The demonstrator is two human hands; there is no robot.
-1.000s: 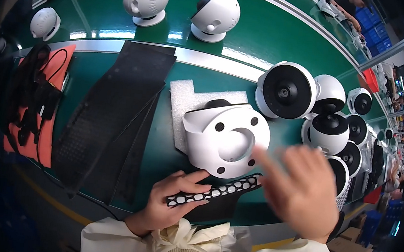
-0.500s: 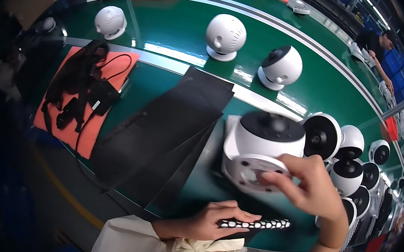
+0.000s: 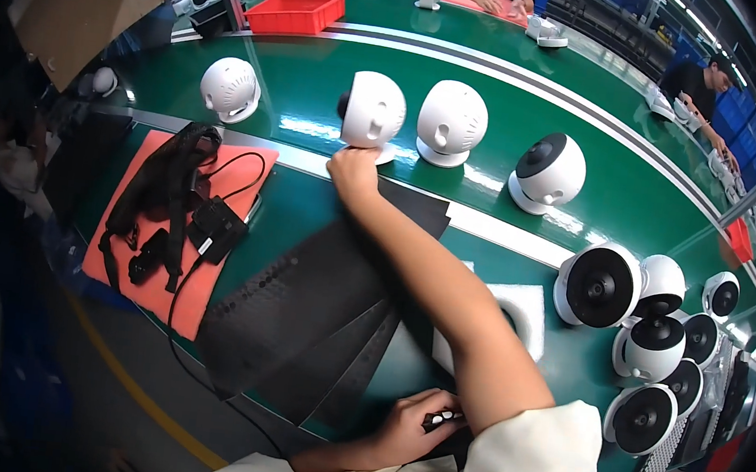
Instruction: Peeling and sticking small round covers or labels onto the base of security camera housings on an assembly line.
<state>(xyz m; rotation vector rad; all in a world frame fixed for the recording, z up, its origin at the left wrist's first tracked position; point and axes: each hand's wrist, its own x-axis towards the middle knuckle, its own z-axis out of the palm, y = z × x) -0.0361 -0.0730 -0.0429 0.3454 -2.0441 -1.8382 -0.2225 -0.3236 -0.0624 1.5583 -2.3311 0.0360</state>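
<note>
My right hand (image 3: 354, 171) reaches across to the green belt, its fingers closed at the base of a white ball-shaped camera (image 3: 379, 112) with a black front. That camera stands upright, its black side facing left. Close to my body, my left hand (image 3: 408, 433) grips a black strip with white spots (image 3: 440, 419), mostly hidden by my right arm. A white foam holder (image 3: 531, 315) with a rounded opening lies partly under my right forearm. Beside the held camera is another white camera (image 3: 453, 119), seen from its vented back.
More cameras stand on the belt, one (image 3: 549, 173) to the right and one (image 3: 230, 90) to the left. Several crowd the right side, including one black-faced camera (image 3: 600, 285). Black sheets (image 3: 296, 310) overlap mid-table. Straps and cables lie on an orange mat (image 3: 128, 201). Co-workers sit beyond a red bin (image 3: 295, 14).
My right hand has carried the camera from above the foam holder, forward and left, to the belt, turning it base-down. My left hand stays near my body with the spotted strip.
</note>
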